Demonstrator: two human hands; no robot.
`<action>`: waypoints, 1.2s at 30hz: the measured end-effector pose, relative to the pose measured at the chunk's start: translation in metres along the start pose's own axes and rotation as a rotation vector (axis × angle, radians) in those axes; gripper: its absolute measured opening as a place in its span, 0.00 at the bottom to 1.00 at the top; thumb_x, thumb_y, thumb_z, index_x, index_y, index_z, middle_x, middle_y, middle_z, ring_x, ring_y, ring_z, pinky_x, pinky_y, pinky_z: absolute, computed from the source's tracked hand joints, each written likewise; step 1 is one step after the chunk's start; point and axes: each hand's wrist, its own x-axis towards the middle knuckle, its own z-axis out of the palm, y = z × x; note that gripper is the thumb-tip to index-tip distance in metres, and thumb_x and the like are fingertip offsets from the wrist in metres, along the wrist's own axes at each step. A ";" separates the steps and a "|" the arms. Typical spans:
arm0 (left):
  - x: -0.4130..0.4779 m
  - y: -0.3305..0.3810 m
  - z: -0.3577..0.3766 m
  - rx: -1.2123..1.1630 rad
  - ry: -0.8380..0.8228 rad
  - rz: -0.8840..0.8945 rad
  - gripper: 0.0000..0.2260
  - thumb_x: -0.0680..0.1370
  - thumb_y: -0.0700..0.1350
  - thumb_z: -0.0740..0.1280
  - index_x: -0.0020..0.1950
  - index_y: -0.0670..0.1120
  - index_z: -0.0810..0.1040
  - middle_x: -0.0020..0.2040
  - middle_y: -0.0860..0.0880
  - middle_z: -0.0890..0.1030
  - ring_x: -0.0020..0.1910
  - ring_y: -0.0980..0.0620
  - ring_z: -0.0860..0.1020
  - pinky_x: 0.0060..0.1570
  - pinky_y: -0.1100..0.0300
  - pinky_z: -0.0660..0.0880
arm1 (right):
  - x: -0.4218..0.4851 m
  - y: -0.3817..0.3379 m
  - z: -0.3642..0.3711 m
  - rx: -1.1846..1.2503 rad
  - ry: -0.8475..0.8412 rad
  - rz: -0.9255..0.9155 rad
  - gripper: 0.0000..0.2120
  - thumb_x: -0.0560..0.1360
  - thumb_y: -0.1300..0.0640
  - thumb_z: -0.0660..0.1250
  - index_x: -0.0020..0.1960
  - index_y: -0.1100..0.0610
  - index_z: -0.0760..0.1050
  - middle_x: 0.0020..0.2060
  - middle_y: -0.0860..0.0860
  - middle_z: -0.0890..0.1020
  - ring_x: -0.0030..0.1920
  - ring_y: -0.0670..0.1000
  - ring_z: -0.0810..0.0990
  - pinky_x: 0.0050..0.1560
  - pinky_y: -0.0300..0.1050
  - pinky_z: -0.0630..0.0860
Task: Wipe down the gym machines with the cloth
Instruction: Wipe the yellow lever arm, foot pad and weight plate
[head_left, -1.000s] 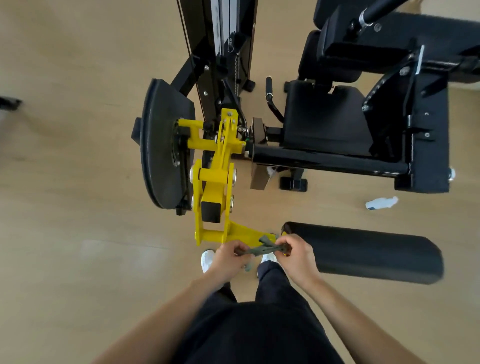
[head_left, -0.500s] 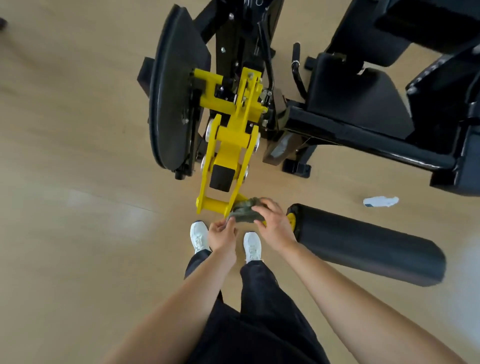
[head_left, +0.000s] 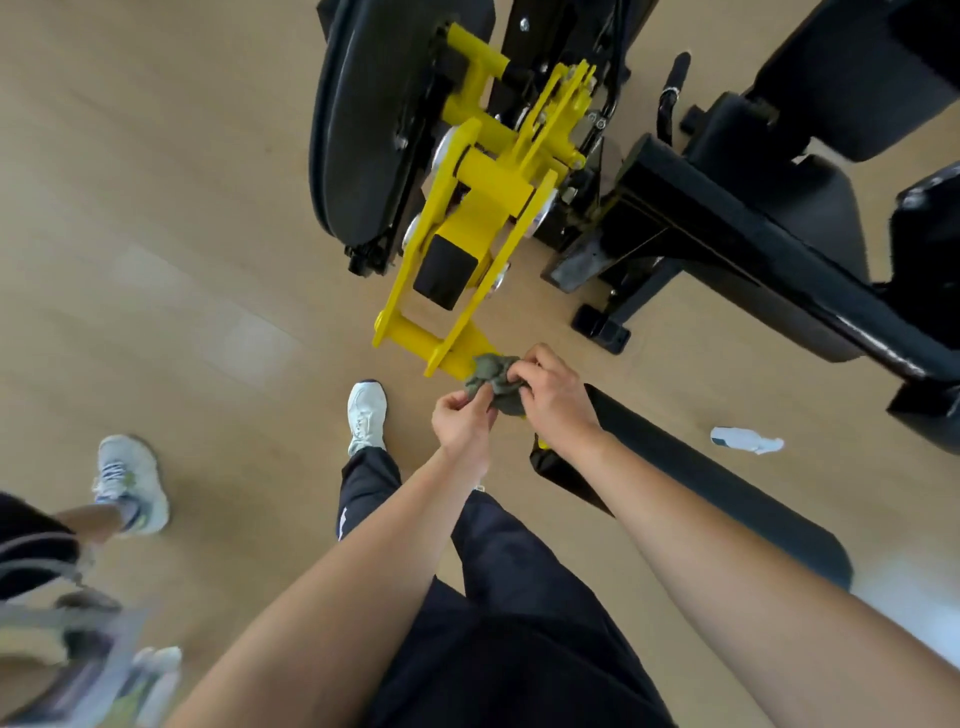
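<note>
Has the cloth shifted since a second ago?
Yes. The cloth, earlier stretched out beside the roller pad, is now bunched against the yellow arm, farther from the pad.

The left hand (head_left: 460, 423) pinched the crumpled grey-green cloth (head_left: 491, 382) from the near left; the right hand (head_left: 553, 397) gripped it from the right. Just beyond the grip, touching the cloth, ended the yellow steel lever arm (head_left: 467, 218), with the black round side plate (head_left: 358, 119) to its left. Right of the grip lay the black padded foam roller (head_left: 727, 499). Farther right, on the pale wooden floor (head_left: 156, 208), lay what seemed a small white spray bottle (head_left: 745, 440). Left of the grip stood a white laced sneaker (head_left: 367, 415).
</note>
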 end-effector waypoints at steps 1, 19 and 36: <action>-0.003 -0.009 0.002 0.018 -0.024 -0.019 0.11 0.77 0.38 0.75 0.46 0.43 0.72 0.44 0.43 0.81 0.40 0.51 0.84 0.36 0.65 0.80 | -0.006 0.006 -0.002 -0.033 -0.028 0.015 0.08 0.78 0.66 0.65 0.55 0.59 0.79 0.56 0.55 0.77 0.54 0.57 0.78 0.52 0.55 0.79; 0.000 0.004 -0.005 -0.218 -0.024 -0.013 0.08 0.79 0.41 0.74 0.50 0.41 0.75 0.45 0.45 0.82 0.40 0.53 0.84 0.40 0.64 0.82 | 0.020 0.004 -0.015 0.204 -0.109 0.054 0.11 0.73 0.63 0.74 0.55 0.55 0.82 0.53 0.50 0.82 0.54 0.50 0.81 0.58 0.47 0.79; 0.010 -0.008 -0.010 0.039 -0.112 -0.013 0.10 0.77 0.45 0.76 0.45 0.44 0.75 0.41 0.46 0.81 0.38 0.53 0.84 0.46 0.59 0.83 | 0.018 0.012 -0.022 -0.015 -0.266 0.035 0.08 0.77 0.64 0.69 0.50 0.52 0.74 0.46 0.47 0.80 0.49 0.53 0.80 0.45 0.46 0.75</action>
